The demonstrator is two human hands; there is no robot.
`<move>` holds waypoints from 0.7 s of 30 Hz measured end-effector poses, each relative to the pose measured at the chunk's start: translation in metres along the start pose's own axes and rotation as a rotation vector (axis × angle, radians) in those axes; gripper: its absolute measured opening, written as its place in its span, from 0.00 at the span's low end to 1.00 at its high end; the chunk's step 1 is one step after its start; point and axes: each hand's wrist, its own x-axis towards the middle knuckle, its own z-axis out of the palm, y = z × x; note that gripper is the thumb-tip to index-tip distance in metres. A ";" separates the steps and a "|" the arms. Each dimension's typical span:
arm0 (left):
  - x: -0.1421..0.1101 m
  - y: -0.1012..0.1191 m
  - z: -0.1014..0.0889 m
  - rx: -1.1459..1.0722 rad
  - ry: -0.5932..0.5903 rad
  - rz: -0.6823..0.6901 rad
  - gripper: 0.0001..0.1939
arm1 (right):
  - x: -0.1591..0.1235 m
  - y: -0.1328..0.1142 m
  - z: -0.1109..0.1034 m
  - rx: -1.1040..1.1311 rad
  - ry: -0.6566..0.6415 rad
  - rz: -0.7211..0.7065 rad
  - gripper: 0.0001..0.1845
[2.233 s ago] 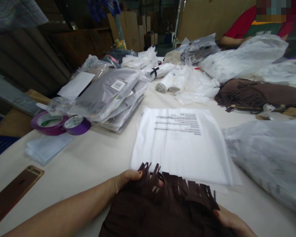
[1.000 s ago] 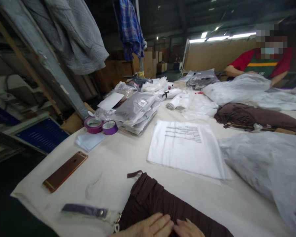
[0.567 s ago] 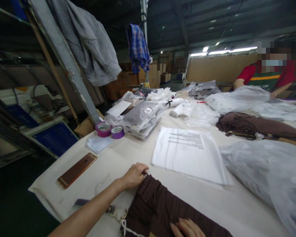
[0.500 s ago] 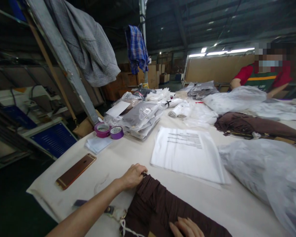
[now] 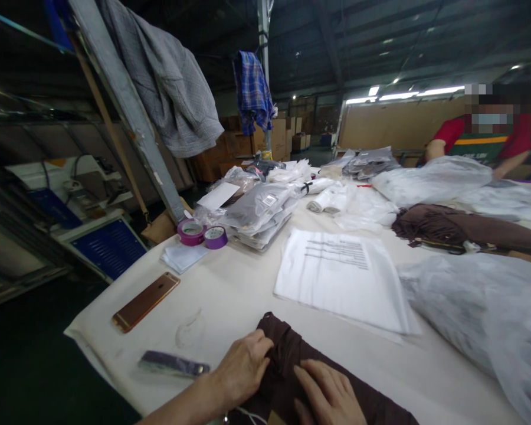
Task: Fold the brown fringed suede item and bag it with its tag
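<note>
A folded dark brown garment [image 5: 354, 383] lies on the table at the bottom centre, with a white string and a bit of brown tag partly visible near the lower frame edge. My left hand [image 5: 244, 367] is closed on its left edge, fingers pinching the cloth. Resting on top of the fabric is my right hand [image 5: 330, 392], fingers extended and slightly apart, its thumb partly hidden. Just left of my left hand lies a flat dark strip-like item [image 5: 174, 362] with a shiny end; its kind is unclear.
On the white-covered table [image 5: 221, 307] lie a phone [image 5: 146, 302], purple tape rolls [image 5: 215, 237], bagged garments [image 5: 261, 206], printed clear bags [image 5: 343, 274] and a large filled plastic bag [image 5: 478, 313]. Another brown garment [image 5: 478, 227] lies at right. A co-worker [image 5: 482, 141] stands across the table.
My left hand has moved from the garment's top corner down along its left edge, toward me. My right hand has shifted slightly upward on the cloth. The view has shifted slightly.
</note>
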 end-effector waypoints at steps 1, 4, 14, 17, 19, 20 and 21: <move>-0.002 0.000 0.003 0.000 0.007 -0.001 0.13 | 0.010 -0.005 0.004 0.041 -0.022 0.055 0.16; -0.008 0.000 0.007 -0.016 0.019 0.010 0.13 | 0.035 -0.023 0.024 0.104 -0.069 0.217 0.23; -0.011 -0.007 -0.023 -0.094 0.272 0.301 0.09 | 0.022 -0.049 0.052 0.304 -0.104 0.230 0.12; 0.006 -0.009 -0.016 -0.133 0.320 0.320 0.16 | 0.020 -0.049 0.052 0.289 -0.043 0.195 0.11; 0.011 -0.009 -0.003 -0.079 0.272 0.315 0.15 | 0.021 -0.049 0.053 0.277 0.017 0.173 0.11; 0.011 -0.009 0.004 -0.053 0.241 0.314 0.13 | 0.021 -0.048 0.053 0.267 0.058 0.164 0.11; 0.010 -0.009 0.011 -0.031 0.213 0.314 0.13 | 0.021 -0.048 0.053 0.256 0.106 0.154 0.12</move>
